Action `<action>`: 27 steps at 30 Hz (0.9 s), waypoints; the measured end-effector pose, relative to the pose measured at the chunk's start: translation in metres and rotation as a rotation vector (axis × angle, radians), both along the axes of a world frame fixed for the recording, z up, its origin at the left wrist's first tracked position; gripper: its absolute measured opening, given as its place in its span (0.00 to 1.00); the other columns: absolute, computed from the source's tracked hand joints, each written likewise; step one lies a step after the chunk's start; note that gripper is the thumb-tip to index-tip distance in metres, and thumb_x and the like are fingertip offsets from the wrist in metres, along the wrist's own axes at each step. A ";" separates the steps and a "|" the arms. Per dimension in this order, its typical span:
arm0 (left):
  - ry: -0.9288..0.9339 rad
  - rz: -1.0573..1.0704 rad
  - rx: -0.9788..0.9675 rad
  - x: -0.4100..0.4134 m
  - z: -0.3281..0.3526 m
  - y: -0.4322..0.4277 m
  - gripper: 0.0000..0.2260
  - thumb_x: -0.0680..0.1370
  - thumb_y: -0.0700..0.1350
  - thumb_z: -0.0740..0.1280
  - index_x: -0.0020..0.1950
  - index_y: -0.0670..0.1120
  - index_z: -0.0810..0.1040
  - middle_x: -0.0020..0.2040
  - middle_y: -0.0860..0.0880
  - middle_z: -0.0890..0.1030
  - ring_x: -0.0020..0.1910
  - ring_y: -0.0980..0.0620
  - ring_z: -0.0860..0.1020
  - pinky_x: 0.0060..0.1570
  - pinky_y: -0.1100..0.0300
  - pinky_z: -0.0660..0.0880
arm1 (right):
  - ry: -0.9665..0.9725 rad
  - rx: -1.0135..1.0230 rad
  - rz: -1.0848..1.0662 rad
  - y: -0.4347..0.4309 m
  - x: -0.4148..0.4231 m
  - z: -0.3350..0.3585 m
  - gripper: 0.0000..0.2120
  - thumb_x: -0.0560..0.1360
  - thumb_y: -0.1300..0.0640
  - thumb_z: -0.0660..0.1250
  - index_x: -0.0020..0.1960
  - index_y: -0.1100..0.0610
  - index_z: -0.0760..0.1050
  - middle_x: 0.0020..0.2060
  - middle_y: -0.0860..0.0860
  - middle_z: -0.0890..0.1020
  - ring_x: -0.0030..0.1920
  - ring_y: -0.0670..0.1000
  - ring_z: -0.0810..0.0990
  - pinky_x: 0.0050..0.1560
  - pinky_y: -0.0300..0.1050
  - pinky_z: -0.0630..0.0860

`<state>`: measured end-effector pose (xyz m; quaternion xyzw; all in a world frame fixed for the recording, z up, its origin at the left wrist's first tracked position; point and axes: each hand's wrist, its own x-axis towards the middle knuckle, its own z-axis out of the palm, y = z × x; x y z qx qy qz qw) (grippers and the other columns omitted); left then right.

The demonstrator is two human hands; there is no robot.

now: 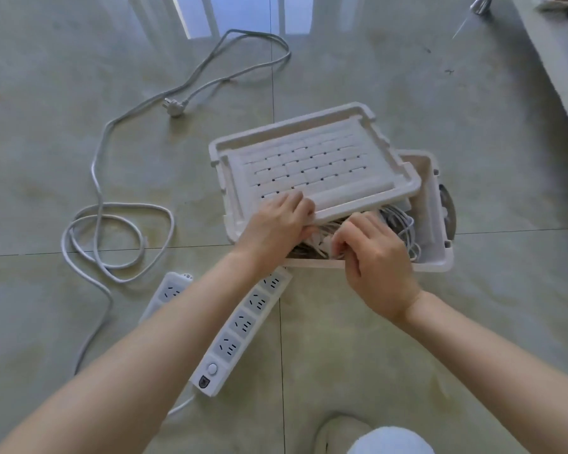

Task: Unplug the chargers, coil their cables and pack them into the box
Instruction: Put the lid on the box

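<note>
The left hand [277, 221] curls its fingers [297, 203] over the lid [309, 158], askew atop the box [436, 231], while the right hand [374, 257] seemingly pinches white cables [399, 221] inside.

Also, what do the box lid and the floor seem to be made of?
Lid: likely moulded plastic, matte off-white; sharp ribs and slot pattern. Floor: seemingly polished stone-look tile; thin grout lines and window reflections.

Looks like a home, a living room: glossy marble-look floor tiles [407, 339] mirror tall window light [195, 18], power strips [243, 326] sprawl on them, pale ledge [551, 70] alongside.
</note>
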<state>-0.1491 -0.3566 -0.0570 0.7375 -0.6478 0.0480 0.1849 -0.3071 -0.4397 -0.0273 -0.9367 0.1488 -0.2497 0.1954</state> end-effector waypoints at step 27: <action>-0.164 -0.251 0.053 -0.022 0.017 -0.036 0.04 0.73 0.41 0.64 0.43 0.40 0.73 0.40 0.42 0.77 0.35 0.44 0.76 0.33 0.54 0.75 | 0.538 0.077 -0.505 -0.063 0.000 -0.007 0.26 0.79 0.47 0.52 0.76 0.48 0.52 0.76 0.57 0.51 0.75 0.62 0.46 0.71 0.67 0.45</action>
